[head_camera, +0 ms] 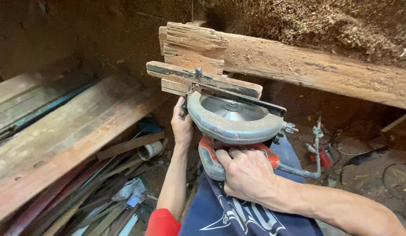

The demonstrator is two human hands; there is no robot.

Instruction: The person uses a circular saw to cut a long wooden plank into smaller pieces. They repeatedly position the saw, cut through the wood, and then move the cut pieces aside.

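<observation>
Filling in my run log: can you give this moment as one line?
right hand: grips saw handle | left hand: on saw's left side | saw: against plank | beam: behind

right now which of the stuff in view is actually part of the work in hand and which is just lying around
In use:
- circular saw, gripped by the right hand, steadied by the left hand
- narrow wooden strip against the saw's base
- big wooden beam it rests on

Lying about:
- long planks
- scrap wood pile
- short pipe piece
</observation>
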